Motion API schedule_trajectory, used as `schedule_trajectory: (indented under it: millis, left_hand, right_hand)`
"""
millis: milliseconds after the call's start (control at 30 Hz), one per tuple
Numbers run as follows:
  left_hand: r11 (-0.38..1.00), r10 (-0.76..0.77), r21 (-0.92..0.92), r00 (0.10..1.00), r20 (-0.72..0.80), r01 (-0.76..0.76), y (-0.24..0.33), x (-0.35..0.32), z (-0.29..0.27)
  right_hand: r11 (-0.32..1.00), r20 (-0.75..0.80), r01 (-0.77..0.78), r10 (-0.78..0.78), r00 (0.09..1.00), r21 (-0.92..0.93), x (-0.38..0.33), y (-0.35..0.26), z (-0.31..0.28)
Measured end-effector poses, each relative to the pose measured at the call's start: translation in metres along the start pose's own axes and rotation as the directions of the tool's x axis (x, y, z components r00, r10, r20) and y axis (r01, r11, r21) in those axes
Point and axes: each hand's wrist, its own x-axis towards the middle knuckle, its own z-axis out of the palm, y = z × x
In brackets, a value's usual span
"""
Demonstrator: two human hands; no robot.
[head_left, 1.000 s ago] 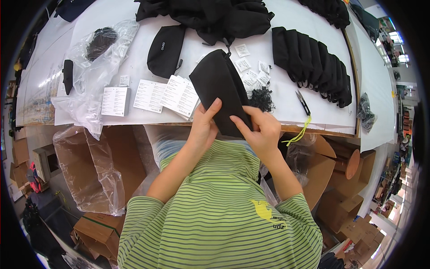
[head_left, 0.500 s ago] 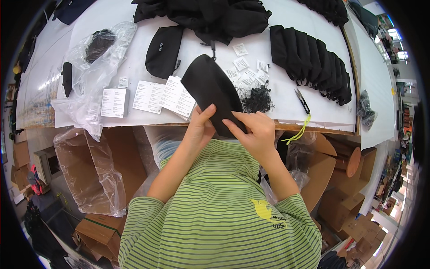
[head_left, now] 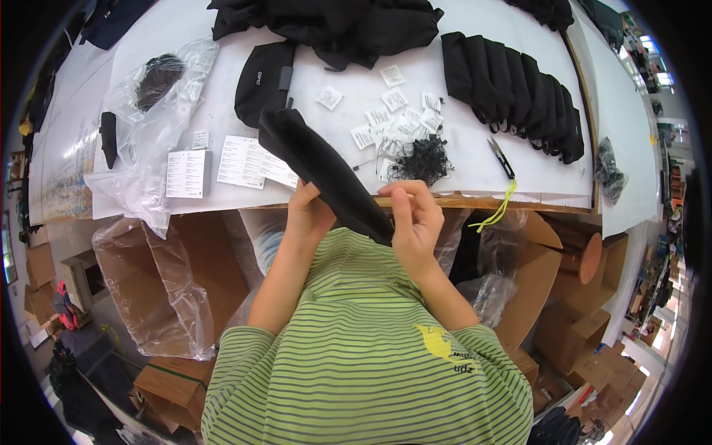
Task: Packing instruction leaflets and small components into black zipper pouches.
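Observation:
A long black fabric pouch (head_left: 326,170) slants between my hands above the table's front edge, its narrow side turned up. My left hand (head_left: 310,211) is closed around its lower left side, thumb on top and the other fingers partly hidden behind the cloth. At the pouch's lower right end, my right hand (head_left: 417,222) is curled against it with the thumb raised; part of its grip is hidden. Just beyond the pouch's upper end lies another black pouch (head_left: 261,81). Printed white cards (head_left: 241,161) are partly covered by the held pouch.
Small white tags (head_left: 404,119) lie beside a tangle of black cords (head_left: 424,159). Thread snips (head_left: 500,157) with a yellow cord are to the right. A row of black pouches (head_left: 512,89), a black cloth heap (head_left: 348,30), a plastic bag (head_left: 159,111) and a card stack (head_left: 188,174) surround them.
The pouch has swung left and been turned from its broad face onto its narrow side. My right hand's fingers have shifted off the broad face to its lower end. More white tags are uncovered.

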Motion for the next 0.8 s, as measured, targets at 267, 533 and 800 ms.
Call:
schedule_trajectory:
  millis: [267, 533, 800]
  left_hand:
    - [0.923, -0.208, 0.332, 0.978, 0.006, 0.194, 0.006, -0.009, 0.026]
    - [0.869, -0.315, 0.379, 0.946, -0.071, 0.318, 0.005, -0.014, 0.044]
    - [0.857, -0.257, 0.433, 0.960, -0.108, 0.278, 0.002, -0.011, 0.044]
  right_hand:
    - [0.989, 0.155, -0.049, 0.027, 0.988, 0.136, 0.039, 0.006, -0.019]
    - [0.977, -0.068, 0.146, -0.137, 0.988, 0.153, 0.053, -0.003, -0.027]
    - [0.969, -0.149, 0.192, -0.169, 0.974, 0.157, 0.050, -0.003, -0.031]
